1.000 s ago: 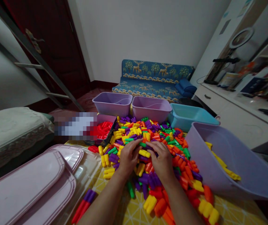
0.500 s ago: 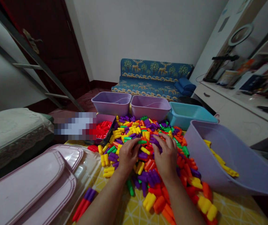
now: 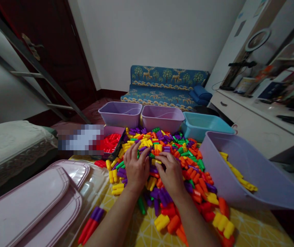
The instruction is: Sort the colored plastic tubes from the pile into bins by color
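A heap of plastic building blocks (image 3: 162,197) in yellow, purple, green, red and orange spreads over the table. Over its middle lies my left hand (image 3: 136,168), fingers spread and apart, with no block visibly gripped. My right hand (image 3: 171,173) is beside it, thumb and fingers closed around the end of a yellow block (image 3: 157,161). A green block (image 3: 152,155) shows between the two hands, close to the right fingertips; whether either hand touches it I cannot tell. The palms hide part of the heap.
Two purple bins (image 3: 121,118) and a teal bin (image 3: 206,128) line the back. A larger lilac bin (image 3: 213,171) at right holds joined yellow blocks (image 3: 238,173). Red blocks fill a box (image 3: 122,137) at left. Pink lids (image 3: 28,202) lie at front left, near red-purple sticks (image 3: 91,224).
My left hand has opened and moved off the green block it was pinching. The right hand has shifted left and closed its fingers on a yellow block. The view has shifted slightly.
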`<state>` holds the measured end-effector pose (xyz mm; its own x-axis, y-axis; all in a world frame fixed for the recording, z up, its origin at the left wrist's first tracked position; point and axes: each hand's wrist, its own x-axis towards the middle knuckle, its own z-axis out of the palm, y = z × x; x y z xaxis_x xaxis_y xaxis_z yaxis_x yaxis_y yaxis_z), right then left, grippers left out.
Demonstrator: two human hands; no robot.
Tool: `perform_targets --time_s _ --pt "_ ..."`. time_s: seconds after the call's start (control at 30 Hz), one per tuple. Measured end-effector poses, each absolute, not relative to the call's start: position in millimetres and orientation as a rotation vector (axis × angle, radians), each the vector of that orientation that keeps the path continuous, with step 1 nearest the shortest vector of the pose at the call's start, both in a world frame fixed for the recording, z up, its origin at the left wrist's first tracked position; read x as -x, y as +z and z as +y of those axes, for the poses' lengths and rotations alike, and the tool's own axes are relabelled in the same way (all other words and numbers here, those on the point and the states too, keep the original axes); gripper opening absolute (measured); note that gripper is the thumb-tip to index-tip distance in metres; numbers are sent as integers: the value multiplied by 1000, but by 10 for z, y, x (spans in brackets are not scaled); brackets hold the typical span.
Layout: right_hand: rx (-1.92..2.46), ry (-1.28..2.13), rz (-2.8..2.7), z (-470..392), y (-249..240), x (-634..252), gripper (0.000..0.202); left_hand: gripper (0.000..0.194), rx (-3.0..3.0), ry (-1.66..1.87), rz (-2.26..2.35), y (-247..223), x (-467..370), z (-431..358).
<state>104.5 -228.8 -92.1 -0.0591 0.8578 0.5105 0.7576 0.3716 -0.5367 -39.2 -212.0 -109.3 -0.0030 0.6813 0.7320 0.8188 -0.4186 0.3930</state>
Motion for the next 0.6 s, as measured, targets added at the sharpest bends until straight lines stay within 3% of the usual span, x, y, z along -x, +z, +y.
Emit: perform_targets --time_s 0.13,0.3,0.43,0.6 --pt "1452 81 -1747 -2251 -883 -1147 22 46 2083 -1161 -1829 -1092 391 -2101" --pt "1753 -130 -1623 -2173 -898 -1520 37 43 2193 -1212 -1862 -1132 443 -2012" --pt "1911 21 -1679 -2136 -971 -1658 57 37 2173 -1275 -1893 -1136 474 -1977" --pt "1637 224 -1917 -2150 -1022 -1469 66 34 2198 -1324 -1854 -1143 485 -1977"
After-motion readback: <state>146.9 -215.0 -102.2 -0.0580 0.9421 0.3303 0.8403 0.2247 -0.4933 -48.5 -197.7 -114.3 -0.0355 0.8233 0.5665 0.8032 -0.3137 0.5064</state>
